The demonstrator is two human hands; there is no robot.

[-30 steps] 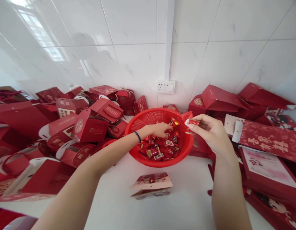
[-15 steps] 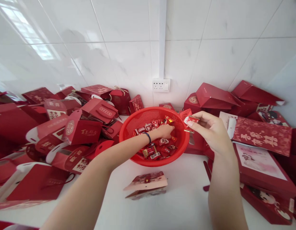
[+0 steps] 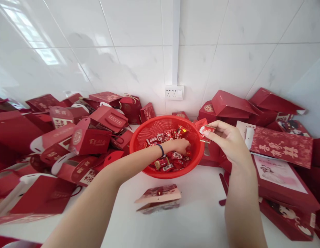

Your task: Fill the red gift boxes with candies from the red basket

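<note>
A red plastic basket (image 3: 139,132) holds many wrapped candies (image 3: 167,167), mostly red. My left hand (image 3: 181,146), with a dark blue band at its wrist, is down inside the basket at the right part of the candies. Its fingers are curled, and whatever they pinch is hidden. Over the basket's right rim, my right hand (image 3: 222,136) grips red wrapped candies (image 3: 207,132) between thumb and fingers. An open red and pink box (image 3: 160,194) stands on the white table (image 3: 196,220) in front of the basket.
Red gift boxes and bags (image 3: 91,141) are heaped at the left. More red boxes (image 3: 281,143) lie stacked on the right. Behind is a white tiled wall with a socket (image 3: 174,92). A narrow dark red strip (image 3: 223,184) lies beside my right forearm.
My left hand has curled its fingers and shifted slightly down among the candies. My right hand keeps its grip in nearly the same place.
</note>
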